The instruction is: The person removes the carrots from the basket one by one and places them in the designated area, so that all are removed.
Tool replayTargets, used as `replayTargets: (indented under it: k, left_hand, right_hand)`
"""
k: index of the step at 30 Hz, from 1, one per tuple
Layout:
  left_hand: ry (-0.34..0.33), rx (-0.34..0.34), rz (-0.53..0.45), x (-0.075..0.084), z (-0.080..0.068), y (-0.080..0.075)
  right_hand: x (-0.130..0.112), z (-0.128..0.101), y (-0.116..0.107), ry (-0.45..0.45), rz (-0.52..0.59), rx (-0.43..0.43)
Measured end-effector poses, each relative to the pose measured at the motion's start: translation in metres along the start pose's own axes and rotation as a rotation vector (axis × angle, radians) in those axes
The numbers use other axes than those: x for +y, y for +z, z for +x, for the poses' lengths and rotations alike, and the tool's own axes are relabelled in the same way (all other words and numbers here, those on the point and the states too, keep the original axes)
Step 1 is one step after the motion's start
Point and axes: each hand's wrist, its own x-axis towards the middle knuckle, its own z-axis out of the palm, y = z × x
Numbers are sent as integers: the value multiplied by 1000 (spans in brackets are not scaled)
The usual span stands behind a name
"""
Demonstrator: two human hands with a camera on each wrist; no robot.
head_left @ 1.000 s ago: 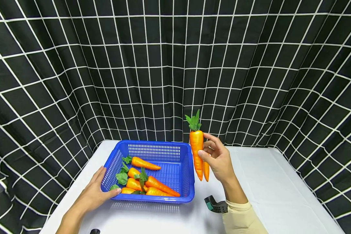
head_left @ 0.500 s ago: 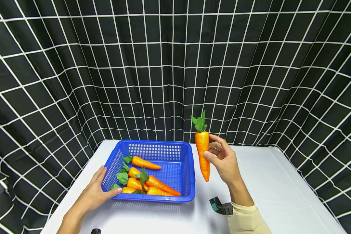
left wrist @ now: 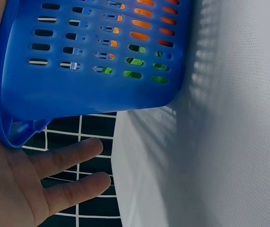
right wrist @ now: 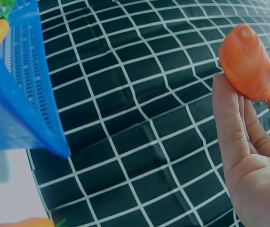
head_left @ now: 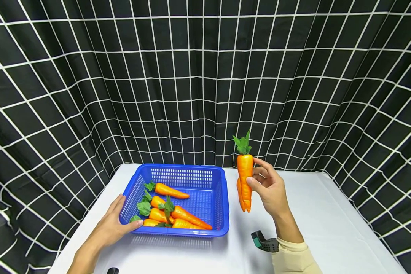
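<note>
The right hand (head_left: 270,190) is held up above the table (head_left: 315,220), just right of the basket, with its thumb and fingers curled round two carrots (head_left: 244,182) that are gripped upright, leaves up and tips down; in the right wrist view an orange carrot end (right wrist: 245,61) is seen pinched at the fingertips. The left hand (head_left: 111,228) is laid against the near left corner of the blue basket (head_left: 222,213), its thumb pressed on the rim and its fingers fairly straight; in the left wrist view the basket wall (left wrist: 78,85) is seen resting against the palm, the fingers extended below it.

A black curtain with a white grid (head_left: 191,76) is hung behind and around the white table. The basket is set on the table's left half. Several loose carrots (head_left: 178,217) with green leaves are lying inside it, piled toward its near left part. A small dark wrist-worn device (head_left: 265,243) is seen by the cream sleeve (head_left: 294,258).
</note>
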Motion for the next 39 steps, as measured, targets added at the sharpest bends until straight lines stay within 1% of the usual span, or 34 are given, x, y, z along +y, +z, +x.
replayTargets:
  k: [12, 22, 28, 35, 39]
  left_hand:
    - [-18, -10, 14, 3, 5, -2]
    - [-13, -6, 7, -1, 1, 0]
    - [-21, -8, 12, 0, 0, -2]
    - [4, 2, 0, 0, 0, 0]
    - [4, 2, 2, 0, 0, 0]
  right_hand:
    - [-1, 2, -14, -3, -40, 61]
    - [1, 1, -22, 6, -33, 107]
    - [4, 2, -28, 47, -70, 156]
    - [7, -2, -36, 62, -68, 184]
    - [8, -3, -40, 78, -90, 197]
